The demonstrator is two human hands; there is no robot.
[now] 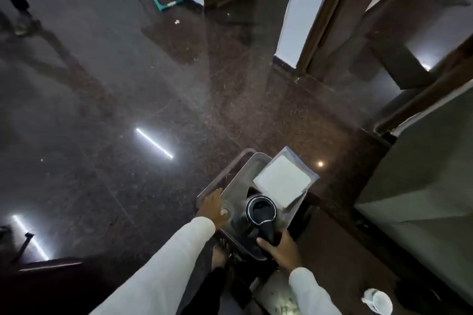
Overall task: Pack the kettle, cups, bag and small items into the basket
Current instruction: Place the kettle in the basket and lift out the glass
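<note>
A dark kettle (260,210) with an open round top stands on a shiny metal tray (243,174) that rests over a dark basket (225,169). My right hand (281,250) grips the kettle's black handle at the near side. My left hand (213,206) lies flat on the tray's left edge, beside a small clear cup (226,211). A clear plastic bag (284,181) with a white folded item inside leans over the tray's far right corner, just behind the kettle.
Polished dark stone floor spreads to the left and ahead. A white wall corner (294,20) and wooden door frames stand ahead right. A grey cabinet (422,174) stands close on the right. A crumpled clear wrapper (378,300) lies on a brown surface at bottom right.
</note>
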